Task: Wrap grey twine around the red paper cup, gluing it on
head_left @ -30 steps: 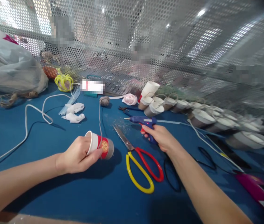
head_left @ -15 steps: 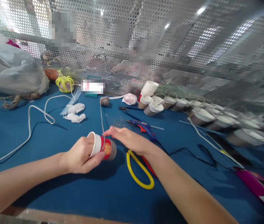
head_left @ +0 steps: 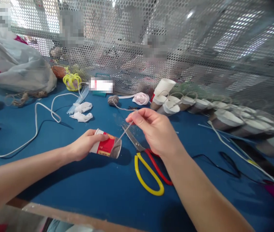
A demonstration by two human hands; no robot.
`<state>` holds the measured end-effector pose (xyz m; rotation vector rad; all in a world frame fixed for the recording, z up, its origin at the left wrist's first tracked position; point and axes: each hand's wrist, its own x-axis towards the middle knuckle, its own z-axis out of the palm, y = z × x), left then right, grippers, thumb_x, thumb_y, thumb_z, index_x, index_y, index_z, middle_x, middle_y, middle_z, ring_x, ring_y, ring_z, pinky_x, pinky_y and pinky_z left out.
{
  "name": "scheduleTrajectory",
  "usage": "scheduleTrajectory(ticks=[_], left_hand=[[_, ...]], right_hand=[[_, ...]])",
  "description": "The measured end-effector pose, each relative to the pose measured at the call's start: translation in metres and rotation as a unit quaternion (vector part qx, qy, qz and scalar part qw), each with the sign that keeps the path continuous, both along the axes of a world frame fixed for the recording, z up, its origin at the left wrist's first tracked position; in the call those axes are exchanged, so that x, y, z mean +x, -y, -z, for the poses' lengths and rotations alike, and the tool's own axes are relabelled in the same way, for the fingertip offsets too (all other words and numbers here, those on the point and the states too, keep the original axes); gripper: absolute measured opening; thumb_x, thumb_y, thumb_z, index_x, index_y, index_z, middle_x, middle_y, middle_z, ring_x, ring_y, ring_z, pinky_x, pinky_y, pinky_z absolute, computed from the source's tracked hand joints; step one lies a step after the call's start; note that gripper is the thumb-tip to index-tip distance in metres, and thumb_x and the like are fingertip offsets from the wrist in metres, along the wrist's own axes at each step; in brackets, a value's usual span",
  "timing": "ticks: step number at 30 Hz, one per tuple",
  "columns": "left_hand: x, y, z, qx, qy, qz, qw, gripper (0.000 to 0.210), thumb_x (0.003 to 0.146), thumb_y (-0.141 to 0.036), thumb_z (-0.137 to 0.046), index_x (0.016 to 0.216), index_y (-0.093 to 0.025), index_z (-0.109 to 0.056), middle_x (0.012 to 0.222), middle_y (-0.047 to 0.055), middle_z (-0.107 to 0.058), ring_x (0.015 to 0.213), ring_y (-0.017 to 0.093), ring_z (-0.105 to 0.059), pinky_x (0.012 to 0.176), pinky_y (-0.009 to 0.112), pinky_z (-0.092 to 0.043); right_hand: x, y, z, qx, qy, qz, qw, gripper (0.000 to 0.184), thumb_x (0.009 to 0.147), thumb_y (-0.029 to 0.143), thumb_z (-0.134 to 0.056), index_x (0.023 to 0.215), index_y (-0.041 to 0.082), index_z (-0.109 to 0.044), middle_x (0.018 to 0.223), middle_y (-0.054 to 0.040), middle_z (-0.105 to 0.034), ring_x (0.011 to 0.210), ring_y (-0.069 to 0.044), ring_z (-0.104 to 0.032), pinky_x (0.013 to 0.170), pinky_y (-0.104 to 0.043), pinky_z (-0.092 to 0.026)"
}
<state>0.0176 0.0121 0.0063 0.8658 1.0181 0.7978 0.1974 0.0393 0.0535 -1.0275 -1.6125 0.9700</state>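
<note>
My left hand (head_left: 86, 145) is closed around a red and white paper cup (head_left: 105, 145), which lies tilted on its side in the air above the table. Grey yarn is wound round the cup's right end. Between the thumb and fingers of my right hand (head_left: 152, 129) is pinched a strand of yarn (head_left: 125, 131), stretched taut down to the cup. Behind, the strand leads back to a small grey yarn ball (head_left: 113, 100). Open scissors (head_left: 148, 172) with one yellow and one red handle lie below my right hand, which partly covers them.
Rows of yarn-wrapped cups (head_left: 226, 120) stand at the right rear. A pink ribbon roll (head_left: 141, 98), crumpled white pieces (head_left: 82, 112) and a yellow basket-like item (head_left: 72, 82) sit along the back. A white cord (head_left: 36, 125) snakes across the left. Perforated metal panel (head_left: 127, 38) rises behind.
My right hand has closed on the yarn and pulled it up and right of the cup. My left hand has turned the cup and now grips it from outside. The view has shifted slightly.
</note>
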Motion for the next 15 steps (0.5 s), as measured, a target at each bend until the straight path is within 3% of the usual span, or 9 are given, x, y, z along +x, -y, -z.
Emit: scheduleTrajectory(ticks=[7, 15], left_hand=[[0.001, 0.002, 0.000, -0.044, -0.005, -0.001, 0.999, 0.020, 0.062, -0.028, -0.064, 0.064, -0.008, -0.063, 0.054, 0.003, -0.064, 0.047, 0.010, -0.055, 0.048, 0.019, -0.040], [0.002, 0.013, 0.000, 0.062, -0.025, 0.064, 0.996, 0.021, 0.067, -0.031, -0.062, 0.059, -0.011, -0.061, 0.051, -0.003, -0.058, 0.044, 0.006, -0.046, 0.046, 0.016, -0.034]], right_hand=[[-0.002, 0.004, -0.004, 0.084, 0.090, 0.045, 0.991, 0.019, 0.079, 0.033, -0.056, 0.066, 0.019, -0.058, 0.067, -0.0004, -0.061, 0.066, -0.013, -0.054, 0.059, -0.026, -0.041], [-0.004, -0.003, 0.004, 0.082, 0.169, 0.052, 0.981, 0.022, 0.080, 0.032, -0.053, 0.065, 0.017, -0.056, 0.060, -0.0004, -0.057, 0.057, -0.011, -0.048, 0.054, -0.024, -0.037]])
